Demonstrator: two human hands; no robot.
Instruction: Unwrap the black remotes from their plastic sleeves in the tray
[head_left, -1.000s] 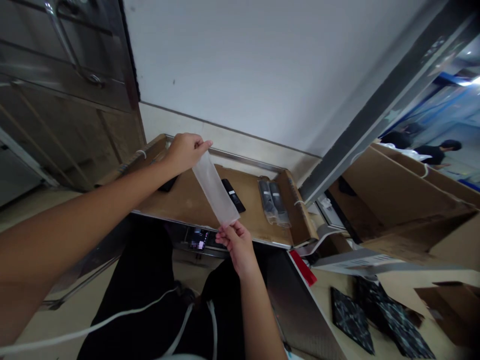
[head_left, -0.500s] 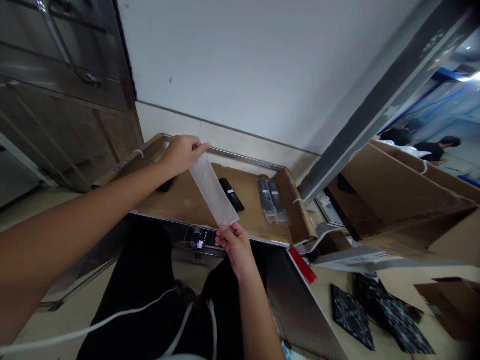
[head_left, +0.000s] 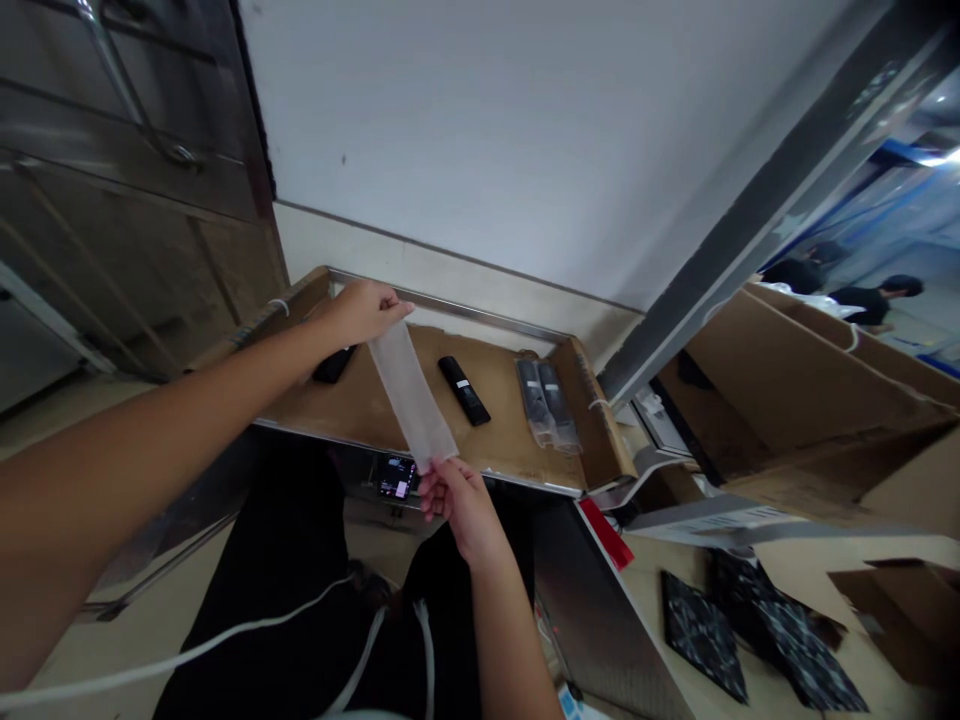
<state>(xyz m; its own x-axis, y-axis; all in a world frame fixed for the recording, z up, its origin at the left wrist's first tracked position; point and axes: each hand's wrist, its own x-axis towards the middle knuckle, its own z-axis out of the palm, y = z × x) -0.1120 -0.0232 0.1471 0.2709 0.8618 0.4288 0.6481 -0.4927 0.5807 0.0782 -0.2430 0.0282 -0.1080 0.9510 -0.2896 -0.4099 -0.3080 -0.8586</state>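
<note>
A long, flat translucent plastic sleeve (head_left: 411,392) is stretched between my two hands above a cardboard-lined tray. My left hand (head_left: 369,310) pinches its far end, and my right hand (head_left: 456,500) pinches the near corner. Just right of the sleeve lies a black remote control (head_left: 463,390) with a small white label, bare on the cardboard (head_left: 499,385). Two more dark pieces in clear sleeves (head_left: 546,400) rest side by side at the tray's right end. Another black item (head_left: 334,365) sits partly hidden beneath my left forearm.
A phone with a lit screen (head_left: 396,477) is below the tray's front edge. Large cardboard boxes (head_left: 810,390) stand at right, beside a grey post (head_left: 750,210). Black patterned bags (head_left: 780,630) lie on the floor. A white cord (head_left: 247,628) crosses my lap. People work in the far right background.
Both hands have shifted slightly left and toward me with the sleeve. More of the black remote control now shows beside it.
</note>
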